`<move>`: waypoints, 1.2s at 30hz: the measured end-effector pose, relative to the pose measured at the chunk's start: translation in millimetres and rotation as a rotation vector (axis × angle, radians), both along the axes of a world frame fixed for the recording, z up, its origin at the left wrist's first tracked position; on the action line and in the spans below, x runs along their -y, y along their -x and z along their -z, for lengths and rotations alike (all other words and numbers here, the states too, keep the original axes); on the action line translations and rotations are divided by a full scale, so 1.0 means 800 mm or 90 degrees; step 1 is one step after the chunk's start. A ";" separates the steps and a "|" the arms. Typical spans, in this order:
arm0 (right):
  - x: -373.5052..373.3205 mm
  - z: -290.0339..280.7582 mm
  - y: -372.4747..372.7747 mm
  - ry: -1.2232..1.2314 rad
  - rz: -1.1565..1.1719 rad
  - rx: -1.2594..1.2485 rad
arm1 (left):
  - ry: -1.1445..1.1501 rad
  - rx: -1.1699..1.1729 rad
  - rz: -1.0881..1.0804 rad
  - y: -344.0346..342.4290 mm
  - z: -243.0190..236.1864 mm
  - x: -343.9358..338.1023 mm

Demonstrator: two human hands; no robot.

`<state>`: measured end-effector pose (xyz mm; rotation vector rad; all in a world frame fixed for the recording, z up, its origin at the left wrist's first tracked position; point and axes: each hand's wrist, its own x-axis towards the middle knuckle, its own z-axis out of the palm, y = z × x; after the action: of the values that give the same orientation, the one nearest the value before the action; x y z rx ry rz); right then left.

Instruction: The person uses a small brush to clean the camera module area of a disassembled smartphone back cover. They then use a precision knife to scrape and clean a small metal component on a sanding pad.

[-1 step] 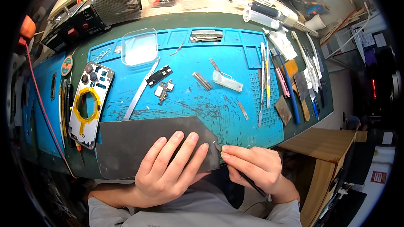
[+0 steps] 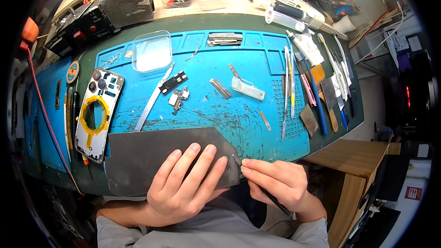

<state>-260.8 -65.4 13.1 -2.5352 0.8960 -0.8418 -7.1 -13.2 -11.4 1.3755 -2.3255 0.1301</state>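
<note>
My left hand lies on a dark grey sheet, fingers spread across its top and thumb partly hidden at the lower edge. My right hand is closed on a slim black-handled tool, held at the sheet's right end, where a small metal tip shows. Left of the sheet lies a silver phone frame with a yellow ring. Beyond it on the blue mat are a long metal strip, small dark parts and a clear plastic piece.
Brushes, tweezers and sticks lie along the right. A clear lidded box sits at the back left, behind which stands a black device with a mesh box. Syringes lie at the back right. A wooden cabinet is at lower right.
</note>
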 end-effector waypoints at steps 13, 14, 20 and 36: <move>0.002 0.001 0.000 0.006 0.004 0.005 | 0.006 0.008 0.002 -0.001 -0.001 0.002; 0.000 0.000 0.000 -0.001 0.001 0.004 | 0.005 0.005 -0.001 -0.001 0.000 0.002; 0.003 0.000 0.000 -0.006 0.000 0.010 | 0.008 0.004 -0.003 0.000 0.001 0.002; -0.004 -0.001 0.003 -0.018 -0.010 0.011 | -0.001 0.000 0.003 -0.001 -0.002 0.002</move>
<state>-263.2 -62.6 14.1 -2.5032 0.8763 -0.8395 -6.1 -15.1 -9.9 1.3700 -2.3287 0.1271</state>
